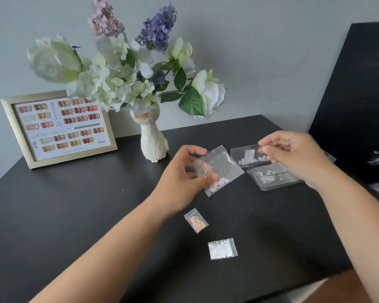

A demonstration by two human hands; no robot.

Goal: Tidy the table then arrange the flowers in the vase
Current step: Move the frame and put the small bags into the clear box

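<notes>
packets of tiny sparkly bits are the business of this moment: the tidying step looks to be in hand, and the flower arranging not yet begun. the left hand (184,171) is partly closed, thumb and fingertips pinching a clear packet (222,169) with pale pink flakes gathered in its lower corner, held just above the worktop (74,204). the right hand (293,154) is curled, its fingertips nipping the top edge of a second clear packet (246,155) with white bits in it, held over a clear tray (271,182).

taking that tray as the landmark: it lies at the right of the worktop and already holds some pale pieces. the left hand's packet is just left of it. nearer the person, well apart from the tray, two more packets lie flat: an orange-pink packet (196,220) and, nearer again, a silvery packet (222,248). further left and back from the tray stands the cat-shaped vase (152,138), upright, already carrying the flowers (123,66), white blooms with lilac and purple spikes. a framed colour chart (59,127) leans at the wall, left of the vase.

the next move probably calls for lowering each held packet into the tray, then fetching the two loose ones. thin, slippery film will want a firm pinch at an edge.
</notes>
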